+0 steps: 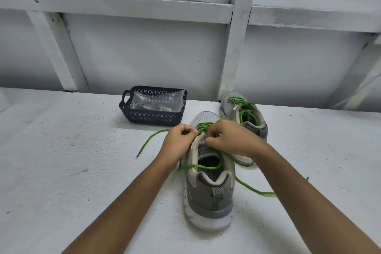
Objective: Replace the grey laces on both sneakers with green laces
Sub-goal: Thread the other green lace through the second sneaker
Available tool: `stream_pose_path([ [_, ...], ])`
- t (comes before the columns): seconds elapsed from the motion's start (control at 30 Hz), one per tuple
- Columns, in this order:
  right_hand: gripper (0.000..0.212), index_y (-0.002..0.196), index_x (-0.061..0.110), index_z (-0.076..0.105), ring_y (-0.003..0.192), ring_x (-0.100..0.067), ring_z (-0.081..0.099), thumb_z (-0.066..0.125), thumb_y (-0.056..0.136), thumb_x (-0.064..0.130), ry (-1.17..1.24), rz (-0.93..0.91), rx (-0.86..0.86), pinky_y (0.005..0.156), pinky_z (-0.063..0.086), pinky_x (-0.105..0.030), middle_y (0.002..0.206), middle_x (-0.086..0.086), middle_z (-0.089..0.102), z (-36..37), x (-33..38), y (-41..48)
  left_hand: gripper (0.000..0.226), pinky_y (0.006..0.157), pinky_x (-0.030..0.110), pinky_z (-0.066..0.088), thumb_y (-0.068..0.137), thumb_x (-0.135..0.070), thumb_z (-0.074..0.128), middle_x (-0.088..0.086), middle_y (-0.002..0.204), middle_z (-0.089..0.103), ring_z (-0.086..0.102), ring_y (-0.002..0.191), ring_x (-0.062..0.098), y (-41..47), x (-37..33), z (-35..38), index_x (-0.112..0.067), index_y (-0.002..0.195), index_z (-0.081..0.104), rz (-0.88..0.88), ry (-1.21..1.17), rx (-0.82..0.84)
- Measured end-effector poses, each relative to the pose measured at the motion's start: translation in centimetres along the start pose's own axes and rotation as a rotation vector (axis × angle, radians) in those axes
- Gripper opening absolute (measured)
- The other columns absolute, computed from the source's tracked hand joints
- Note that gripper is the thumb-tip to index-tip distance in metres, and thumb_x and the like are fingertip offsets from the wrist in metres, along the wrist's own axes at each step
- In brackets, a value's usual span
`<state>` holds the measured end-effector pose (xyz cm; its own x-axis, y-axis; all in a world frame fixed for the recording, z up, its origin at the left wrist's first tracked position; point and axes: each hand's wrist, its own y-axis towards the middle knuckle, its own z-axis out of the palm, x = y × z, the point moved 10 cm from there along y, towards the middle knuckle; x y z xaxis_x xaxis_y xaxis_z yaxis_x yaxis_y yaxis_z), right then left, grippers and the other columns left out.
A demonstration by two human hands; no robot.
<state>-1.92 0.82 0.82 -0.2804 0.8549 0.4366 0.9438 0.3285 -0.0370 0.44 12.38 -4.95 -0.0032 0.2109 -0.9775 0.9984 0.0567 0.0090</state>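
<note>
A grey sneaker point(210, 192) stands in front of me with its heel toward me and a green lace point(203, 168) partly threaded through it. Both hands are over its eyelets. My left hand point(178, 140) pinches the lace at the left eyelet row. My right hand point(228, 138) pinches it at the right row. Loose green ends trail left point(148, 142) and right point(255, 190) on the table. A second grey sneaker point(233, 109) with green lacing point(245, 111) stands behind, to the right.
A dark plastic basket point(152, 118) holding a clear bag sits at the back of the white table point(72, 171). A white panelled wall point(144, 57) rises just behind the table.
</note>
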Motion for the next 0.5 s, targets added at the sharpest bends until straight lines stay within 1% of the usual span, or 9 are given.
stream_pose_path([
  [0.1,0.021,0.071,0.012,0.063,0.08,-0.024,0.056,0.059,0.081,0.029,0.073,0.006,0.064,0.07,0.045,-0.035,0.094,-0.016,0.063,0.2,-0.2,-0.5,0.006,0.072,0.023,0.044,0.091,-0.015,0.059,-0.005,0.08,0.061,0.056,0.078,0.01,-0.2,-0.2,0.0,-0.016,0.086,0.063,0.015,0.026,0.01],
  [0.13,0.02,0.067,0.013,0.062,0.085,-0.028,0.059,0.059,0.079,0.028,0.089,0.002,0.083,0.076,0.048,-0.039,0.095,-0.016,0.063,0.2,-0.2,-0.6,0.006,0.073,0.024,0.044,0.091,-0.017,0.058,-0.005,0.081,0.062,0.056,0.079,0.01,-0.3,-0.3,0.0,-0.017,0.087,0.063,0.022,0.04,0.017],
  [0.2,0.018,0.063,0.016,0.062,0.096,-0.03,0.06,0.061,0.078,0.026,0.119,-0.011,0.103,0.086,0.048,-0.045,0.098,-0.016,0.064,0.1,-0.2,-1.0,0.008,0.071,0.025,0.044,0.093,-0.023,0.055,-0.005,0.083,0.062,0.056,0.079,0.009,-0.7,-0.8,-0.1,-0.02,0.089,0.062,0.039,0.069,0.045],
  [0.27,0.016,0.064,0.018,0.065,0.102,-0.027,0.06,0.063,0.078,0.025,0.148,-0.021,0.108,0.089,0.047,-0.045,0.103,-0.012,0.065,0.0,-0.3,-1.2,0.008,0.076,0.029,0.047,0.094,-0.027,0.052,-0.005,0.088,0.062,0.057,0.082,0.009,-1.3,-1.1,0.0,-0.024,0.092,0.06,0.051,0.049,0.105],
  [0.3,0.014,0.066,0.019,0.068,0.103,-0.024,0.06,0.064,0.079,0.024,0.154,-0.026,0.106,0.089,0.047,-0.042,0.105,-0.01,0.066,-0.1,-0.3,-1.2,0.008,0.081,0.03,0.046,0.095,-0.027,0.051,-0.005,0.092,0.061,0.057,0.087,0.01,-1.7,-1.2,0.2,-0.024,0.096,0.058,0.053,0.022,0.147],
  [0.37,0.012,0.074,0.016,0.072,0.1,-0.017,0.059,0.065,0.082,0.024,0.145,-0.054,0.088,0.083,0.047,-0.028,0.108,-0.005,0.065,-0.2,-0.2,-1.3,0.013,0.088,0.027,0.044,0.094,-0.025,0.051,-0.005,0.102,0.059,0.056,0.098,0.009,-2.5,-1.3,0.7,-0.024,0.107,0.056,0.057,-0.001,0.224],
  [0.43,0.015,0.08,0.011,0.073,0.09,-0.008,0.055,0.066,0.084,0.023,0.125,-0.102,0.069,0.07,0.041,-0.012,0.111,-0.006,0.062,-0.2,0.2,-1.4,0.025,0.085,0.014,0.042,0.091,-0.02,0.056,-0.005,0.109,0.057,0.055,0.102,0.006,-2.8,-1.3,1.1,-0.022,0.116,0.052,0.098,0.09,0.22],
  [0.47,0.015,0.079,0.009,0.072,0.086,-0.005,0.051,0.066,0.085,0.023,0.114,-0.118,0.066,0.068,0.038,-0.006,0.113,-0.007,0.06,-0.2,0.2,-1.5,0.031,0.079,0.007,0.04,0.09,-0.018,0.058,-0.005,0.11,0.056,0.054,0.1,0.002,-2.9,-1.4,1.1,-0.022,0.119,0.051,0.124,0.158,0.186],
  [0.5,0.015,0.078,0.011,0.07,0.083,0.001,0.047,0.065,0.085,0.023,0.102,-0.125,0.068,0.066,0.034,-0.001,0.115,-0.006,0.059,-0.1,0.2,-1.6,0.034,0.076,0.004,0.039,0.089,-0.017,0.059,-0.005,0.111,0.056,0.053,0.099,0.0,-3.0,-1.6,1.0,-0.023,0.122,0.051,0.145,0.208,0.147],
])
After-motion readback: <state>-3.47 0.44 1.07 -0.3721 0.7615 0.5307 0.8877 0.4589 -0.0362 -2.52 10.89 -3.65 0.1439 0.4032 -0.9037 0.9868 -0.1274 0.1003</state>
